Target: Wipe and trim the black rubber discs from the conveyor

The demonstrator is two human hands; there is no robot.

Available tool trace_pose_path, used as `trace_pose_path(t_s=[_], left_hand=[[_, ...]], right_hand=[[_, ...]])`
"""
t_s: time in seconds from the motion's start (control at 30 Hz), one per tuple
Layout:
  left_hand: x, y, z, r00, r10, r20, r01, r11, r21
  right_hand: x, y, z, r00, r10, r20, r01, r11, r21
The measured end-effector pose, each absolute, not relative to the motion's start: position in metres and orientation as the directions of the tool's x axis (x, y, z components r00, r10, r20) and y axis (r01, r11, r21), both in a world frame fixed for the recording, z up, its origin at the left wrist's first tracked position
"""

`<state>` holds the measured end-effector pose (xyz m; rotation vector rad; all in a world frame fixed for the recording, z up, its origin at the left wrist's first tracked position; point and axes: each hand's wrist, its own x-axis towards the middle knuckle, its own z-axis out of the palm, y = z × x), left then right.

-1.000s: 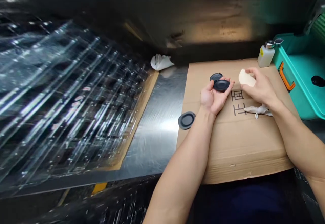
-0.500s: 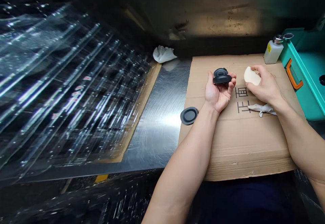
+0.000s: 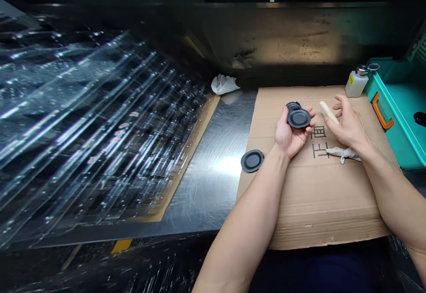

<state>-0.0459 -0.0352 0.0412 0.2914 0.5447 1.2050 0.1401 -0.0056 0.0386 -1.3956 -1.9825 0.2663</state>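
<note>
Palm up, my left hand [image 3: 292, 135] holds two dark oval pieces, one [image 3: 298, 118] overlapping the other [image 3: 293, 106], its fingers curled at their right edge. To the right, my right hand [image 3: 348, 124] has a cream-coloured pad [image 3: 329, 112] between thumb and fingers, seen nearly edge-on. The pad is apart from the dark pieces. A third dark oval piece [image 3: 252, 161] lies at the left edge of the cardboard [image 3: 319, 204], beside my left forearm. Below my right hand, a knotted white cloth [image 3: 344, 153] rests on the cardboard near black printed characters.
At the back right stands a white pump bottle [image 3: 356, 83] next to a teal bin [image 3: 396, 107] with an orange handle. A crumpled white cloth [image 3: 225, 84] lies on the metal table [image 3: 213, 164]. Plastic-wrapped trays [image 3: 116, 129] fill the left side.
My left hand has tilted the dark pieces so their oval faces show. My right hand has turned the pad from face-on to nearly edge-on. The view has shifted slightly.
</note>
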Motion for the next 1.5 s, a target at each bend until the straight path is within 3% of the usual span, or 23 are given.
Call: trace_pose_path(t_s=[0.13, 0.3, 0.5, 0.57, 0.63, 0.73, 0.83, 1.1, 1.27, 1.4, 1.5], left_hand=[[-0.044, -0.033, 0.037, 0.226, 0.952, -0.208, -0.799, 0.303, 0.519], [-0.043, -0.031, 0.032, 0.203, 0.961, -0.187, -0.781, 0.274, 0.561], [-0.034, -0.031, 0.026, 0.053, 0.993, -0.105, -0.636, 0.114, 0.763], [-0.029, -0.033, 0.024, -0.106, 0.994, 0.021, -0.499, -0.072, 0.864], [-0.025, -0.037, 0.021, -0.259, 0.937, 0.235, -0.263, -0.302, 0.916], [-0.019, -0.044, 0.017, -0.287, 0.764, 0.578, 0.106, -0.574, 0.812], [-0.017, -0.049, 0.015, -0.212, 0.661, 0.720, 0.264, -0.671, 0.693], [-0.017, -0.049, 0.013, -0.164, 0.609, 0.776, 0.367, -0.692, 0.621], [-0.015, -0.051, 0.016, -0.175, 0.620, 0.765, 0.338, -0.692, 0.638], [-0.016, -0.056, 0.021, -0.179, 0.725, 0.665, 0.273, -0.613, 0.741], [-0.021, -0.053, 0.018, -0.107, 0.859, 0.500, 0.442, -0.409, 0.798]], right_hand=[[0.140, -0.005, 0.037, -0.193, 0.876, 0.441, 0.762, 0.417, -0.495], [0.141, -0.008, 0.038, -0.223, 0.900, 0.374, 0.817, 0.382, -0.432], [0.148, -0.008, 0.042, -0.048, 0.974, 0.222, 0.934, 0.123, -0.336], [0.151, -0.005, 0.041, 0.014, 0.980, 0.198, 0.949, 0.049, -0.310], [0.154, -0.002, 0.040, 0.029, 0.979, 0.200, 0.959, 0.029, -0.282], [0.156, 0.000, 0.036, 0.010, 0.982, 0.190, 0.964, 0.041, -0.261], [0.156, 0.000, 0.033, 0.003, 0.985, 0.173, 0.965, 0.043, -0.257], [0.155, -0.001, 0.033, 0.012, 0.989, 0.149, 0.967, 0.027, -0.252], [0.154, -0.001, 0.033, 0.018, 0.989, 0.147, 0.969, 0.019, -0.245], [0.154, -0.001, 0.034, 0.006, 0.989, 0.145, 0.970, 0.029, -0.242], [0.154, -0.002, 0.034, 0.008, 0.990, 0.142, 0.971, 0.027, -0.239]])
